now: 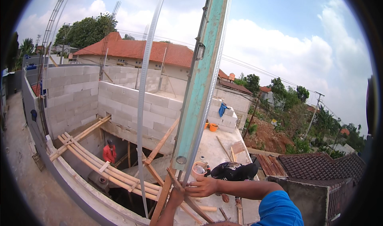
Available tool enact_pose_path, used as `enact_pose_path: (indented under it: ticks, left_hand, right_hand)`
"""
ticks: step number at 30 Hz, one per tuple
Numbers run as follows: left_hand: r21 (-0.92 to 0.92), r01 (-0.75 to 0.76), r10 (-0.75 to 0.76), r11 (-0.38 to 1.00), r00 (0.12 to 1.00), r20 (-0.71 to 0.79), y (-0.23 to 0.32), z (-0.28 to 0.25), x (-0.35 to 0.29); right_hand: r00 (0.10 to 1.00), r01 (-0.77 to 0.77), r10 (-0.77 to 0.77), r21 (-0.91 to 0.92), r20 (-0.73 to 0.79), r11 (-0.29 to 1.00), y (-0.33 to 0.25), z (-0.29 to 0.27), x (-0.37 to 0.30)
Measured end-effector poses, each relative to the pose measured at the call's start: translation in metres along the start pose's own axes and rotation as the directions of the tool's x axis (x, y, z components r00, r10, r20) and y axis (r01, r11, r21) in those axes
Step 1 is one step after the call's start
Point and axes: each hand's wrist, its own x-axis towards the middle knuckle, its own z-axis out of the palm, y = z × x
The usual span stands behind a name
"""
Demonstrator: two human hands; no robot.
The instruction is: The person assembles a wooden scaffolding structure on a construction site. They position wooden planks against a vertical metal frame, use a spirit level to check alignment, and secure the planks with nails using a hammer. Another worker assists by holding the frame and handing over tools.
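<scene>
A tall green beam (203, 74) rises at the centre, with a dark-edged strip bearing a small vial-like window (200, 52) along its left side. A silver perforated metal strip (217, 70) runs down the beam's right edge. My right hand (202, 187) is closed at the foot of this strip, fingertips bent around it. Just left of it, my left hand (176, 196) is closed beside a rough piece of wood (175, 181) at the beam's base; its fingers are partly hidden. A second silver strip (141, 94) stands upright to the left.
Wooden braces (153, 174) cross below the beam. Left of me is a deep opening spanned by bamboo poles (99, 162), with a person in red (109, 152) below. A crouching person in dark clothes (233, 171) is close ahead, beside a bucket (199, 169). Block walls (137, 106) stand behind.
</scene>
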Motion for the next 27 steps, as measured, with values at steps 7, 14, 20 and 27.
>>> enact_pose_path:
  ticks: [7,14,20,27]
  left_hand:
    - [0.134,-0.044,0.042,0.99,0.999,0.016,-0.003,-0.003,0.001]
    - [0.193,0.012,-0.007,0.981,1.0,-0.025,-0.007,-0.001,0.006]
    - [0.371,-0.069,0.068,0.926,0.998,0.017,-0.017,0.005,-0.022]
    - [0.463,-0.158,0.168,0.872,0.986,0.021,-0.016,-0.003,-0.023]
  right_hand:
    - [0.998,-0.068,0.068,-0.009,-0.006,0.998,-0.002,-0.001,-0.002]
    - [0.989,-0.151,0.151,0.001,-0.003,0.989,0.004,0.006,-0.006]
    - [0.955,-0.298,0.298,0.024,0.009,0.954,-0.024,0.032,-0.027]
    - [0.935,-0.354,0.355,0.084,-0.008,0.932,-0.029,0.036,-0.021]
